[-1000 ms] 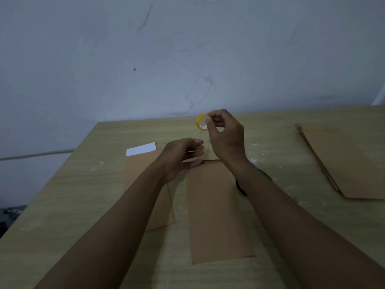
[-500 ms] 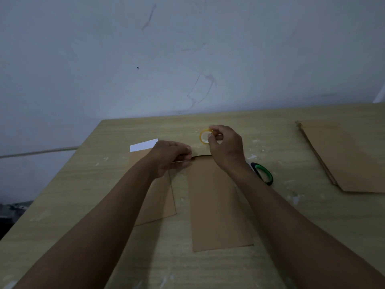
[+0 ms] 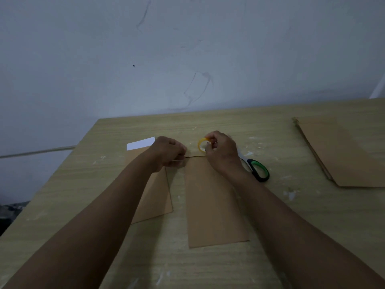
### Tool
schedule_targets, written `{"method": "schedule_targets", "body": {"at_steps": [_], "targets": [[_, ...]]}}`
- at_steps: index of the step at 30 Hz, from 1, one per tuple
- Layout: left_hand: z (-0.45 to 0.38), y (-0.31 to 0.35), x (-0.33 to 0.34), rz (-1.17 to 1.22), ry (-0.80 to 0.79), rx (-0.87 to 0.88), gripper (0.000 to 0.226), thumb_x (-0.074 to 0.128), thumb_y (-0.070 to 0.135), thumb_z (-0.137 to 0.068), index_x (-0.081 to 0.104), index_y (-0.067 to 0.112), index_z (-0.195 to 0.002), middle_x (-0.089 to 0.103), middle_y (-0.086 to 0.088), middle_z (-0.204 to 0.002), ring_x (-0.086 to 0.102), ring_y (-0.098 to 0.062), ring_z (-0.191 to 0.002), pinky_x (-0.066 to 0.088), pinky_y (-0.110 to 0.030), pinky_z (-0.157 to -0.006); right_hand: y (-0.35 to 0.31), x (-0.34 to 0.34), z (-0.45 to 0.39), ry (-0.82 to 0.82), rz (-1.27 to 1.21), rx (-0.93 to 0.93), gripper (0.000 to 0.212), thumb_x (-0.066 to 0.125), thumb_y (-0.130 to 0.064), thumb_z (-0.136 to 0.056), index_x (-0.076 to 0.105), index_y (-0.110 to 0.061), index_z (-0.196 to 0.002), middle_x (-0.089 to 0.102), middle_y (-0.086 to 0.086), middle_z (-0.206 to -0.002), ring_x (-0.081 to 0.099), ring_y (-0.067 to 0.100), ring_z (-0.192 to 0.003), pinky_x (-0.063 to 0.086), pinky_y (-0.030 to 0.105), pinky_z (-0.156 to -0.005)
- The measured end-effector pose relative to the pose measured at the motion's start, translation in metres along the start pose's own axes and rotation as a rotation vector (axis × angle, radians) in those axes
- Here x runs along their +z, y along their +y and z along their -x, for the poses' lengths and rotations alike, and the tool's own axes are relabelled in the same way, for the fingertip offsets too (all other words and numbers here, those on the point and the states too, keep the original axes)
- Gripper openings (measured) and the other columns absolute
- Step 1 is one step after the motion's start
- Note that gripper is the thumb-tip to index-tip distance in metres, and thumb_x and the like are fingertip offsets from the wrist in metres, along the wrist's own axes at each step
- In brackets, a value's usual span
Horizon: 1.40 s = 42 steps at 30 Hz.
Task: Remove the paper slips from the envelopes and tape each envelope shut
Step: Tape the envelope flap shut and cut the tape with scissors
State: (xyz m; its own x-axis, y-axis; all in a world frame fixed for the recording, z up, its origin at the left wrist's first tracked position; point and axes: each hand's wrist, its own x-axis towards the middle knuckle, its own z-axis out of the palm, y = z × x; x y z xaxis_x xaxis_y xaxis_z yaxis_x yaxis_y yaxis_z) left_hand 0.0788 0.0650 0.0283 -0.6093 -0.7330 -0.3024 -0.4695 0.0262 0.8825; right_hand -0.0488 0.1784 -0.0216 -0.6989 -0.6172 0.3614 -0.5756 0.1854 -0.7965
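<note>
A brown envelope (image 3: pixel 214 203) lies flat on the wooden table (image 3: pixel 291 215) in front of me. My right hand (image 3: pixel 223 151) pinches a small yellow tape roll (image 3: pixel 201 144) just beyond the envelope's far edge. My left hand (image 3: pixel 168 151), fingers curled, sits at the envelope's far left corner and seems to pinch the tape's free end, though the tape strip itself is too thin to make out. A second brown envelope (image 3: pixel 155 197) lies to the left, partly under my left forearm, with a white paper slip (image 3: pixel 140 143) at its far end.
Scissors with green and black handles (image 3: pixel 258 170) lie to the right of my right wrist. A stack of brown envelopes (image 3: pixel 343 155) rests at the table's right side. A grey wall stands right behind the table's far edge.
Both hands came down from above the table to the envelope's far edge. The tape roll dropped with my right hand, and the scissors came out from behind my right forearm.
</note>
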Motion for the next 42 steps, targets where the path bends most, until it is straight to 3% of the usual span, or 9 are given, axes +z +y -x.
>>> {"method": "schedule_targets", "body": {"at_steps": [2, 5, 10, 15, 20, 26, 32, 37, 42], "targets": [[0.000, 0.001, -0.001, 0.002, 0.002, -0.010, 0.009, 0.066, 0.002, -0.092, 0.071, 0.005, -0.085, 0.067, -0.013, -0.087, 0.064, -0.017, -0.073, 0.061, -0.028, -0.062, -0.001, -0.001, 0.000, -0.037, 0.035, 0.002, 0.018, 0.059, -0.007, -0.086, 0.065, -0.012, -0.102, 0.063, 0.004, -0.098, 0.060, 0.022, -0.092, 0.053, 0.038, -0.082], [0.002, 0.003, 0.000, 0.011, -0.004, -0.035, 0.008, 0.066, 0.000, -0.091, 0.071, 0.003, -0.087, 0.067, -0.014, -0.090, 0.065, -0.018, -0.075, 0.062, -0.028, -0.062, -0.002, -0.003, 0.000, -0.064, 0.072, 0.009, 0.014, 0.060, -0.008, -0.084, 0.064, -0.012, -0.097, 0.063, 0.006, -0.095, 0.057, 0.022, -0.088, 0.050, 0.035, -0.075], [0.002, 0.004, 0.005, -0.044, 0.015, -0.064, 0.017, 0.069, 0.001, -0.089, 0.069, -0.005, -0.106, 0.066, -0.020, -0.092, 0.063, -0.022, -0.067, 0.060, -0.027, -0.059, 0.003, 0.001, 0.000, -0.065, 0.108, -0.026, 0.019, 0.057, -0.005, -0.082, 0.073, -0.014, -0.086, 0.067, 0.011, -0.089, 0.059, 0.027, -0.088, 0.046, 0.032, -0.069], [-0.001, 0.009, 0.011, -0.087, 0.047, -0.122, 0.009, 0.073, -0.004, -0.084, 0.065, -0.003, -0.088, 0.064, -0.017, -0.073, 0.060, -0.017, -0.050, 0.058, -0.026, -0.056, 0.004, 0.001, 0.000, -0.062, 0.102, -0.017, 0.024, 0.059, -0.005, -0.087, 0.076, -0.012, -0.101, 0.065, 0.015, -0.106, 0.059, 0.028, -0.099, 0.041, 0.024, -0.078], [-0.011, 0.009, 0.014, -0.141, 0.096, -0.135, 0.014, 0.076, -0.006, -0.079, 0.065, -0.002, -0.086, 0.065, -0.021, -0.077, 0.061, -0.023, -0.059, 0.061, -0.042, -0.081, 0.004, 0.001, 0.000, -0.068, 0.110, -0.024, 0.026, 0.058, -0.007, -0.091, 0.075, -0.011, -0.111, 0.062, 0.014, -0.113, 0.058, 0.027, -0.107, 0.040, 0.022, -0.083], [-0.012, 0.014, 0.015, -0.226, 0.130, -0.129, 0.016, 0.078, -0.005, -0.073, 0.067, -0.004, -0.085, 0.066, -0.018, -0.069, 0.063, -0.022, -0.055, 0.061, -0.032, -0.059, 0.002, 0.002, 0.000, -0.067, 0.130, -0.020, 0.028, 0.058, -0.006, -0.089, 0.075, -0.011, -0.111, 0.062, 0.013, -0.113, 0.058, 0.027, -0.107, 0.044, 0.026, -0.086], [-0.013, 0.014, 0.019, -0.269, 0.176, -0.110, 0.029, 0.079, 0.001, -0.071, 0.070, -0.007, -0.098, 0.074, -0.022, -0.083, 0.068, -0.025, -0.062, 0.063, -0.043, -0.075, 0.000, 0.000, 0.002, -0.080, 0.125, -0.016, 0.029, 0.058, -0.005, -0.089, 0.074, -0.012, -0.111, 0.063, 0.012, -0.114, 0.058, 0.026, -0.108, 0.042, 0.024, -0.088], [-0.015, 0.012, 0.020, -0.298, 0.206, -0.109, 0.020, 0.078, 0.002, -0.072, 0.070, -0.002, -0.090, 0.072, -0.016, -0.072, 0.063, -0.020, -0.051, 0.059, -0.032, -0.064, 0.001, 0.001, 0.002, -0.088, 0.130, 0.000, 0.029, 0.058, -0.005, -0.089, 0.074, -0.012, -0.112, 0.064, 0.010, -0.115, 0.058, 0.023, -0.110, 0.036, 0.015, -0.083], [-0.014, 0.007, 0.017, -0.364, 0.237, -0.068, 0.033, 0.089, 0.017, -0.066, 0.071, 0.002, -0.088, 0.075, -0.014, -0.080, 0.067, -0.023, -0.058, 0.061, -0.033, -0.068, 0.002, 0.002, 0.001, -0.088, 0.142, -0.005, 0.028, 0.058, -0.006, -0.090, 0.074, -0.013, -0.112, 0.064, 0.010, -0.116, 0.058, 0.024, -0.109, 0.037, 0.017, -0.084]]}}
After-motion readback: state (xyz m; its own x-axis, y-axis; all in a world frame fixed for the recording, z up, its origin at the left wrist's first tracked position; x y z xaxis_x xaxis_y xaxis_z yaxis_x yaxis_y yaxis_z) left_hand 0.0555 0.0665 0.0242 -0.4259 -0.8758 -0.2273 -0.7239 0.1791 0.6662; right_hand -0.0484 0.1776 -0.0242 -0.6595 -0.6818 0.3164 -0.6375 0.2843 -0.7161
